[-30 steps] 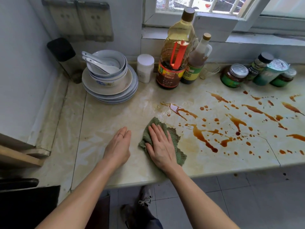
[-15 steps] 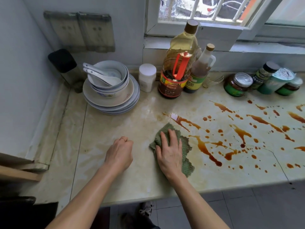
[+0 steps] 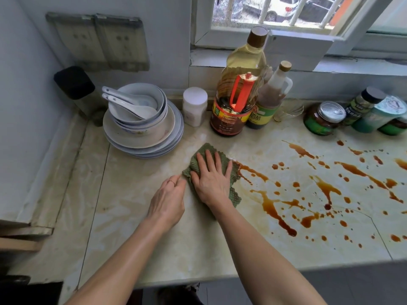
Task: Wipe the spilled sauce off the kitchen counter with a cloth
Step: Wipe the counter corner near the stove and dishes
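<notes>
My right hand (image 3: 211, 181) lies flat on the cloth (image 3: 234, 195), fingers straight and spread, pressing it to the counter (image 3: 136, 227). The cloth's right edge touches the nearest sauce (image 3: 273, 208) streak. My left hand (image 3: 168, 199) rests just beside the cloth's left edge, fingers curled. Brown streaks and drops spread rightward.

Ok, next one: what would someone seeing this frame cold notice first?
The brown sauce spill catches the eye first, streaked and spattered across the right half of the pale counter. At its left edge the right hand presses flat on a green cloth, and the left hand rests curled on the counter just beside it. Behind them a stack of plates and bowls stands at back left.
</notes>
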### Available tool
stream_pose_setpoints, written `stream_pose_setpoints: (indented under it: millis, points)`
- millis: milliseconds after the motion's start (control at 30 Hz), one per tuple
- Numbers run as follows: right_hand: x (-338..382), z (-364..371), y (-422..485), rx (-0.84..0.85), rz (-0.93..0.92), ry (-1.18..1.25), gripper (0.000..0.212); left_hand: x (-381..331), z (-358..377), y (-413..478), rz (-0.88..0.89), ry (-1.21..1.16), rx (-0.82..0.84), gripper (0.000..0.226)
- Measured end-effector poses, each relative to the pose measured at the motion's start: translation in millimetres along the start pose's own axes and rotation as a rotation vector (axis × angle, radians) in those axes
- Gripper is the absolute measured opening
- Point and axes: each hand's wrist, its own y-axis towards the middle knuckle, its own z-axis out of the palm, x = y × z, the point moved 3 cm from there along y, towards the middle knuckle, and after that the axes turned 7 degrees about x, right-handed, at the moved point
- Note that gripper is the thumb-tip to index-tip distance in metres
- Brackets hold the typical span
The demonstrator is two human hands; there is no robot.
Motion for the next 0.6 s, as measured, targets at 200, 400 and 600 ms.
stream_pose_setpoints:
  millis: [200,400,600]
  points:
    - [-48,-4,-4,-0.032,0.258,0.047,0.065,-1,1,4,-0.044,-0.021,0.038,0.049]
    - [-42,9,-31,-0.083,0.305,0.076,0.065,-4,5,8,-0.030,-0.065,0.006,0.058]
    - [-8,10,-15,-0.038,0.080,0.003,0.069,-8,14,12,-0.011,-0.031,0.039,0.065]
